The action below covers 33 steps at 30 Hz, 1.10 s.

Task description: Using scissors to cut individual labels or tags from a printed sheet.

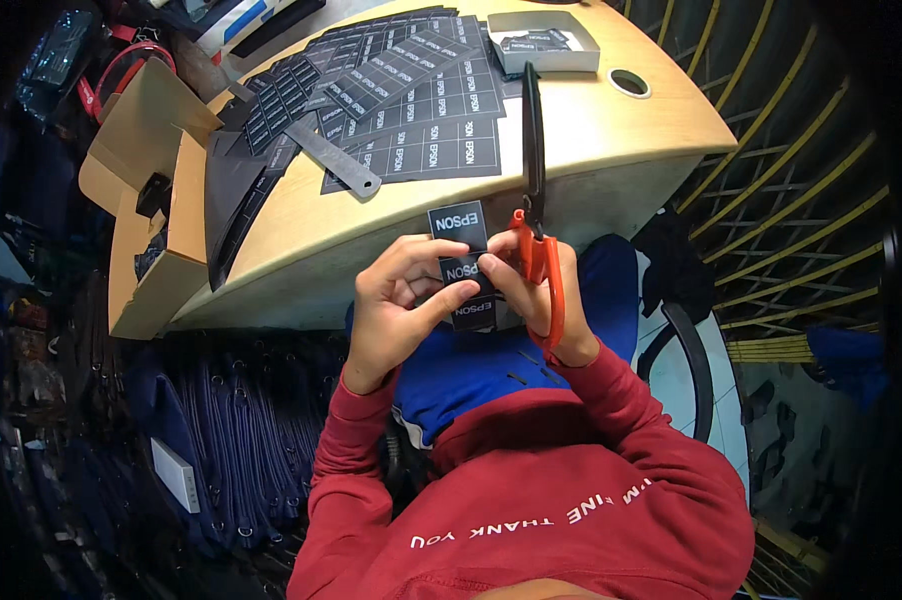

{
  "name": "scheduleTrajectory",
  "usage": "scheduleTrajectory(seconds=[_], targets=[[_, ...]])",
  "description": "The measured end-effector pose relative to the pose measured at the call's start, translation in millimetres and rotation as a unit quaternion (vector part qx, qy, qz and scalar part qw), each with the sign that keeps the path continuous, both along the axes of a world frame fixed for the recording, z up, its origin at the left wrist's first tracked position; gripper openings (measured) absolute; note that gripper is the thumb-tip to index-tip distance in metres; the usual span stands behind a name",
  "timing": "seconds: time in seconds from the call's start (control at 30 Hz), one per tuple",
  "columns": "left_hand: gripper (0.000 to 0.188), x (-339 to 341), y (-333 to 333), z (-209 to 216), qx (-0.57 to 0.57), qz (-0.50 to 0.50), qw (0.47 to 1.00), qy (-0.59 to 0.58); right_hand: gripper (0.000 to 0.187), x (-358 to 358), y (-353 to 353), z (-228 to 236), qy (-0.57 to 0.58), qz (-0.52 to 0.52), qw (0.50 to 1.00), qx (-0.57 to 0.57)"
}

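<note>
A short strip of black labels (457,222) with pale lettering is held upright over my lap, below the table's near edge. My left hand (389,305) pinches it from the left, thumb and fingers on the middle label. From the other side, my right hand (561,300) touches the same strip with its thumb and fingertips. Red-handled scissors (535,165) hang on that right hand, their dark blades together and pointing toward the far side of the table. Part of the strip is covered by my fingers.
Overlapping sheets of black labels (479,150) lie on the wooden table (661,130), with a metal ruler (333,160) across them. A small white box (556,60) holds cut labels beside a tape roll (629,83). An opened cardboard box (186,210) stands left; dark blue straps (256,430) hang below.
</note>
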<state>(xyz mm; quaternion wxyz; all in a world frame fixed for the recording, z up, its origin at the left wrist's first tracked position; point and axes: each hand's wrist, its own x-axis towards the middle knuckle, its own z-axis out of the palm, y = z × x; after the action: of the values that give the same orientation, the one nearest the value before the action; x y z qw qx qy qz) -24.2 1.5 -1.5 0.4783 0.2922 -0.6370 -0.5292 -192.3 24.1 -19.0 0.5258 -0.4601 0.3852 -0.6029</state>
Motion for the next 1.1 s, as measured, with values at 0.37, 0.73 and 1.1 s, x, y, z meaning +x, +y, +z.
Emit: scheduleTrajectory(seconds=[0.37, 0.73, 1.1], targets=[[0.048, 8, -2, 9, -0.021, 0.048, 0.996, -0.073, 0.029, -36, 7, -27, 0.098, 0.079, 0.991, -0.052], [0.053, 26, 1, 21, -0.004, 0.004, 0.998, -0.068, 0.032, -101, 32, -1, 0.339, 0.333, 0.880, -0.013], [0.053, 25, 4, 26, 0.016, -0.137, 0.983, -0.123, 0.039, -108, 23, 20, 0.338, 0.463, 0.819, 0.034]])
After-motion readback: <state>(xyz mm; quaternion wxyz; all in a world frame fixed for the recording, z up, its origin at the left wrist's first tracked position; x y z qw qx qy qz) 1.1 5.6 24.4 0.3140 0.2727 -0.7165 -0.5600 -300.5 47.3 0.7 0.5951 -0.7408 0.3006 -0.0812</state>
